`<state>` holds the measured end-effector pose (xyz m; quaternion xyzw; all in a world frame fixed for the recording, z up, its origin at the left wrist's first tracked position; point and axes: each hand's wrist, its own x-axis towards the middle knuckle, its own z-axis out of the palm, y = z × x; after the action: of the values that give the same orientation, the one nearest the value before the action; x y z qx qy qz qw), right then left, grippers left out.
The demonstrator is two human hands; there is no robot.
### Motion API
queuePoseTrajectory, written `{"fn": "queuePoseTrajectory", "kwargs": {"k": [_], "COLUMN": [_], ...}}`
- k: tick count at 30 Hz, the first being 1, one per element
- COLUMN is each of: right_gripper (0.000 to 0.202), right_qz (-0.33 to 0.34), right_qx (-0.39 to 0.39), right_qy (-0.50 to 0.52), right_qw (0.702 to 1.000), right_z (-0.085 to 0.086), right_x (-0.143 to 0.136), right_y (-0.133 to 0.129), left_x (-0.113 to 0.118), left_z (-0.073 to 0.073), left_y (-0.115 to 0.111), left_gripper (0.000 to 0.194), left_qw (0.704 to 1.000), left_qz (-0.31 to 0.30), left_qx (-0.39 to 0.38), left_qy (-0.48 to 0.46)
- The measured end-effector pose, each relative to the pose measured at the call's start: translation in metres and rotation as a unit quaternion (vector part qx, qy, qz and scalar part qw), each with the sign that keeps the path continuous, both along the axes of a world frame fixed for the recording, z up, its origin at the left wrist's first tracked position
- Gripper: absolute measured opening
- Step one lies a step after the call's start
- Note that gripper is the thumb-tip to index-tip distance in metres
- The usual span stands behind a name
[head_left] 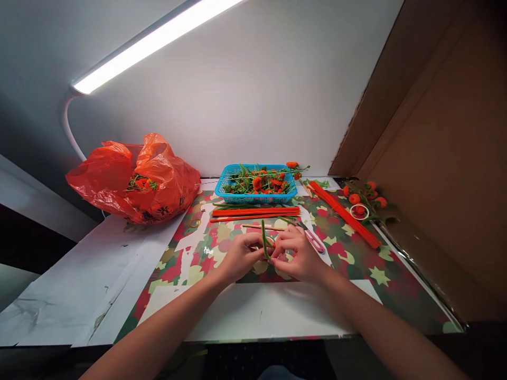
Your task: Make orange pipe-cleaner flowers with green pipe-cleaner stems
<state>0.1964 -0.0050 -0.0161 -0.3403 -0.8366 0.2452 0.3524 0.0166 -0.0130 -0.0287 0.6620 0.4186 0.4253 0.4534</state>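
My left hand (244, 256) and my right hand (297, 252) meet over the middle of the table. Both pinch a green pipe cleaner (264, 237), which is bent near the right fingertips and has one end standing up. A small orange bit shows between the fingers, mostly hidden. Just beyond the hands lie a thin wooden stick (257, 227) and pink-handled scissors (315, 240), partly behind my right hand. Farther back is a row of orange-red pipe cleaners (255, 213), with green pipe cleaners (229, 206) alongside.
A blue basket (222, 196) of orange flowers stands at the back. An orange plastic bag (166, 184) with more flowers sits left. To the right lie an orange-red pipe-cleaner bundle (344, 214), a white ring (359, 212) and flowers (371, 194), beside a cardboard wall (435, 158). A lamp (158, 45) hangs overhead.
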Motion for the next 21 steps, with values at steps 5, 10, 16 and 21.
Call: {"fn": "queuePoseTrajectory", "kwargs": {"k": [5,10,16,21], "right_gripper": [0.014,0.016,0.019,0.02], "right_qz": [0.033,-0.041,-0.082,-0.095], "right_qx": [0.053,-0.009,-0.075,-0.067], "right_qy": [-0.04,0.025,0.097,0.101], "right_qw": [0.997,0.999,0.989,0.988], "right_z": [0.004,-0.002,-0.006,-0.007], "right_x": [0.002,-0.004,-0.01,-0.012], "right_y": [0.0,0.0,-0.003,-0.006], "left_x": [-0.002,-0.001,-0.001,-0.001], "left_z": [-0.002,0.001,0.007,0.008], "left_y": [0.002,0.001,-0.004,-0.004], "left_gripper": [0.013,0.011,0.014,0.017], "left_qw": [0.998,0.999,0.996,0.997], "left_qz": [-0.004,0.026,0.04,0.025], "left_qx": [-0.056,-0.012,0.075,0.075], "left_qy": [-0.02,-0.019,0.006,-0.003]}}
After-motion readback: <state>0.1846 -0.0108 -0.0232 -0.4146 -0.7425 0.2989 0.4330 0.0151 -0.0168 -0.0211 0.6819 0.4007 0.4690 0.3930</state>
